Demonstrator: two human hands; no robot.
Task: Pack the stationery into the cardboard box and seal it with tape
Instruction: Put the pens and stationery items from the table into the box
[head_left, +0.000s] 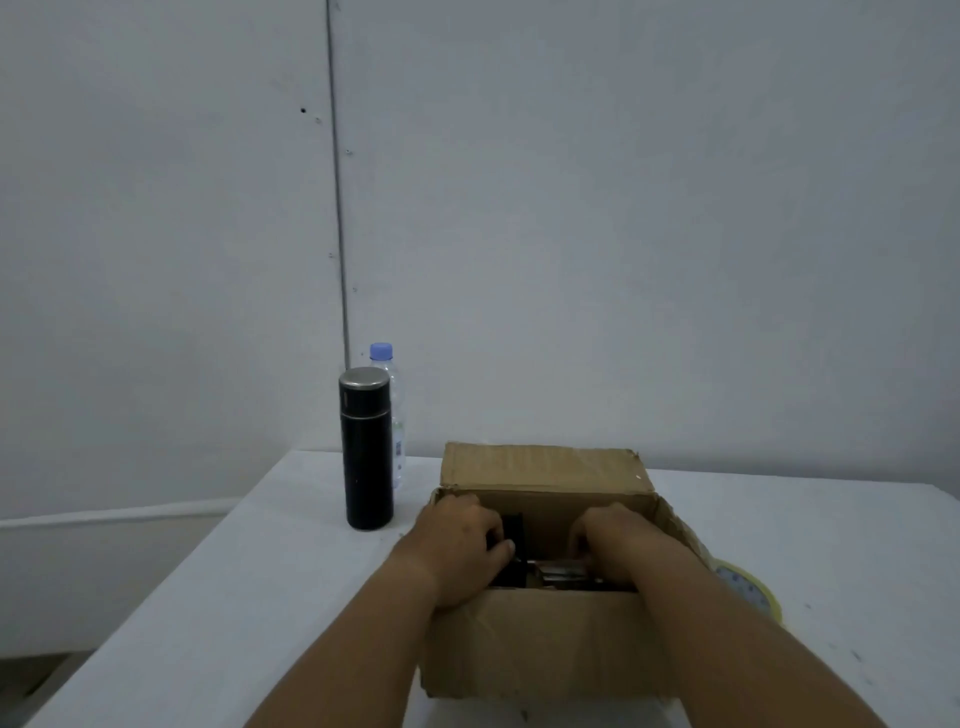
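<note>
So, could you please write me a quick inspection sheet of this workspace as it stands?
Surface: white table, a few dark specks on the right.
Job's things: open brown cardboard box, far flap upright; dark items inside, too dim to identify. Roll of clear yellowish tape lies flat beside the box's right side, partly hidden by the forearm.
Clutter: tall black flask with a steel lid; clear plastic water bottle with a blue cap behind it.
Grippers: left hand and right hand both reach into the box; grips unclear.
Cables: nothing seen.
Surroundings: plain grey wall with a vertical seam.
</note>
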